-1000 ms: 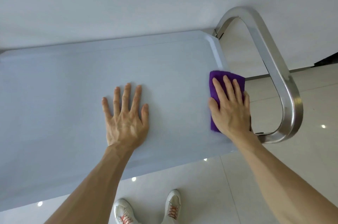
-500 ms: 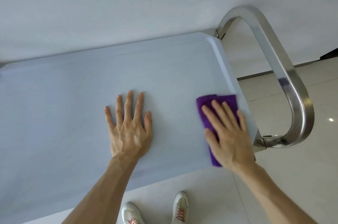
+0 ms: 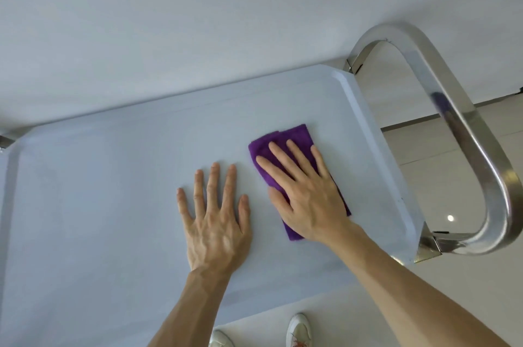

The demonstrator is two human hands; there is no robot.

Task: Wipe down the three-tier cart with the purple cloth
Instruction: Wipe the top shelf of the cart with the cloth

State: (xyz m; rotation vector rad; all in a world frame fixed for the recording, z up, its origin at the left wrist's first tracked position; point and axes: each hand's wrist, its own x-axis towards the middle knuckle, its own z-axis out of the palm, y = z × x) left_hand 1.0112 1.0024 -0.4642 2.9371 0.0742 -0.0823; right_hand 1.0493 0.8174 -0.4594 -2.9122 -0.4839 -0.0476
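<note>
The cart's pale blue-grey top tier (image 3: 107,182) fills the middle of the head view, with a raised rim along its right end. A folded purple cloth (image 3: 285,137) lies flat on the tier right of centre. My right hand (image 3: 308,193) presses down on the cloth with straight, spread fingers and covers most of it. Just left of it, my left hand (image 3: 215,216) rests flat on the bare tier, fingers straight and spread. The cart's lower tiers are hidden beneath the top one.
A curved steel handle (image 3: 464,131) loops off the cart's right end. A white wall (image 3: 198,12) stands right behind the cart. Glossy floor tiles (image 3: 441,176) lie to the right, and my white shoes (image 3: 298,329) show below the cart's near edge.
My right hand slid the purple cloth leftward from the tier's right rim toward the middle, close beside my left hand. The left hand stayed flat on the tier.
</note>
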